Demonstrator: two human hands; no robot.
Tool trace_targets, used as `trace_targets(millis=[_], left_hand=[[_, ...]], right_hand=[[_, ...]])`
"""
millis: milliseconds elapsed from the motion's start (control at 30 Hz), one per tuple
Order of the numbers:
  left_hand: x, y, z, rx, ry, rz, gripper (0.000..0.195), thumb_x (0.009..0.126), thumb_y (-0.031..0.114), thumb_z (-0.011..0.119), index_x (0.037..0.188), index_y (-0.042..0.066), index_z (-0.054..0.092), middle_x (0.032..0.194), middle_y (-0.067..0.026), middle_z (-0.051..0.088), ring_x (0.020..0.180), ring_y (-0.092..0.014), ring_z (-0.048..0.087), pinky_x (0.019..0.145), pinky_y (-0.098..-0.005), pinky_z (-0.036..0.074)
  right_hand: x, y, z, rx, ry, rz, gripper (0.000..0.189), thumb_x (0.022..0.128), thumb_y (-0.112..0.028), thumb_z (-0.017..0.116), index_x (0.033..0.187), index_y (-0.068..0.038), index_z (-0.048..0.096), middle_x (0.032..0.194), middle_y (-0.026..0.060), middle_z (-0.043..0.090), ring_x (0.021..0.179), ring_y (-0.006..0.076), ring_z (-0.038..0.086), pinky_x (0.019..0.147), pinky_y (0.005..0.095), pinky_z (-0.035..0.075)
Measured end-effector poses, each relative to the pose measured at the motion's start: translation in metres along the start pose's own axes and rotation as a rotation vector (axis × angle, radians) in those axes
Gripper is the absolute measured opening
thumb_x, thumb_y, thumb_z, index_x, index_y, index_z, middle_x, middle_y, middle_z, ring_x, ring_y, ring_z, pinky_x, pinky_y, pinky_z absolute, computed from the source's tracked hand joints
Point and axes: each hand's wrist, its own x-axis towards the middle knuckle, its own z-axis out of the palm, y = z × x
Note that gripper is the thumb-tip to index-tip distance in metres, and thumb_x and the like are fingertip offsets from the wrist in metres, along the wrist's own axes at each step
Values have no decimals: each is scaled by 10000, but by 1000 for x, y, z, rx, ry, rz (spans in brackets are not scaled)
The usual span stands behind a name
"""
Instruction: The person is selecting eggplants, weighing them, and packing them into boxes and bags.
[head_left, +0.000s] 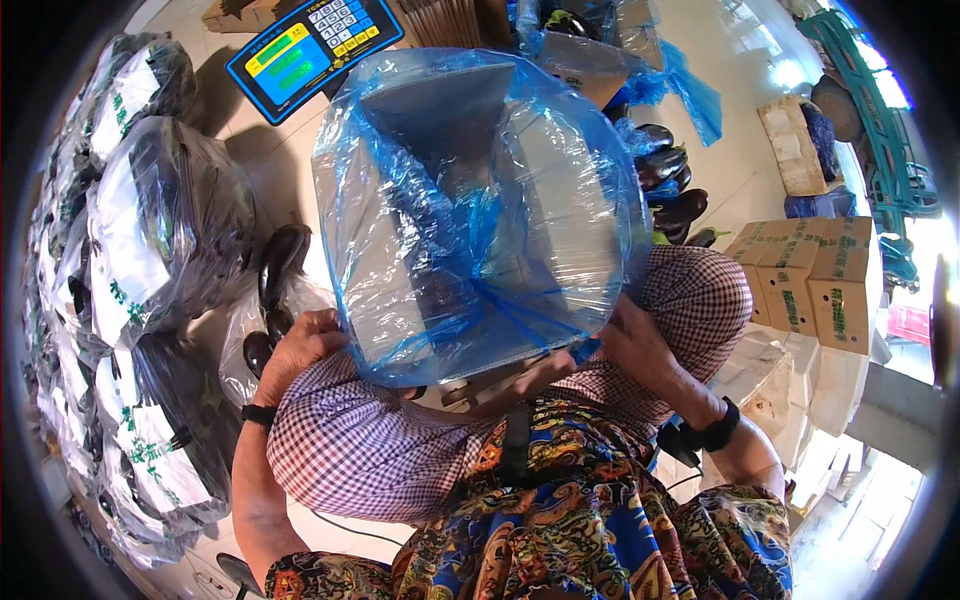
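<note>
A blue translucent plastic bag (480, 225) lines and overlaps an open cardboard box (442, 97) between my knees. My left hand (304, 349) is at the bag's near left edge, its fingers bent against the plastic. At the near right corner, my right hand (634, 337) has its fingers on the gathered edge of the bag. Blue folds meet at the bottom inside. Dark eggplants (283, 262) lie in a clear bag beside my left hand, and more eggplants (664, 169) lie to the right of the box.
Stacked clear bags with dark contents and white printed sheets (142, 232) fill the left side. A digital scale display (315, 56) stands beyond the box. Closed cartons (806, 277) rest on white foam boxes (832, 386) at the right. Blue plastic (694, 94) lies at the upper right.
</note>
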Motion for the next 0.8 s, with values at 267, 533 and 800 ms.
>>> trace_targets(millis=[267,533,800], left_hand=[[4,-17,-12,-651,43,-292,201,859,89,523,1042,41,592,780,14,551,743,-106,557,637,-234,435],[27,60,-15,-582,98,-192,298,899,268,609,1078,38,550,843,19,537,783,-74,542,605,-227,462],[18,44,-14,-541,-46,-206,239,849,182,685,733,64,513,615,8,537,525,-89,544,530,-202,444]], right_hand=[[-7,-52,-13,502,191,307,426,985,-387,419,1217,-32,461,1146,124,529,936,199,600,775,291,507],[43,-14,-36,-282,263,-127,307,897,-276,523,922,15,618,839,152,645,858,323,639,691,401,496],[79,-38,-67,-1511,-100,-235,126,734,-177,642,784,-87,716,823,126,685,729,279,679,586,379,515]])
